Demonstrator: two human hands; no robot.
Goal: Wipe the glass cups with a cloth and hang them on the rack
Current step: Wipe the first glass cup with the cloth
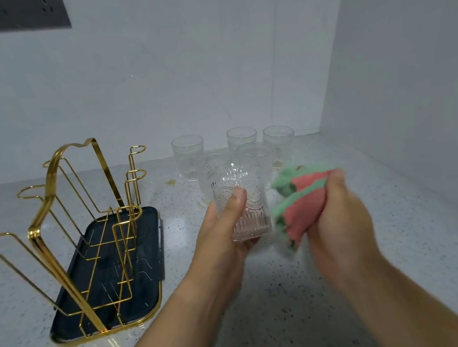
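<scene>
Left grip: the left hand (225,234) is wrapped round the cup (241,204), thumb across the near face and fingers behind.
Right grip: the right hand (339,215) is clenched on the cloth (301,203), which is bunched, pink and green.
Cup position: held above the counter (301,297), in front of the person and between the two hands.
Cup axis: near upright, mouth up and away, base low by the palm.
Cloth to cup: the cloth sits on the cup's right side at the same height, touching or just beside it (contact cannot be confirmed, as the cloth edge is blurred).
Deciding relation: the wipe appears to run from the right, across the wall of the cup. To reach inside, the cloth would have to rise over the mouth.
Rack (80,227): stands on its dark tray (136,278), well to the left of the cup. All of its gold pegs are bare.
Nearer hand: the left hand, which already carries the cup, is on the rack side. To hang, the cup must be turned mouth down.
Other cups (189,155): five stand upright behind the held cup, by the wall.
Progress: judged early, with nothing hung yet.
</scene>
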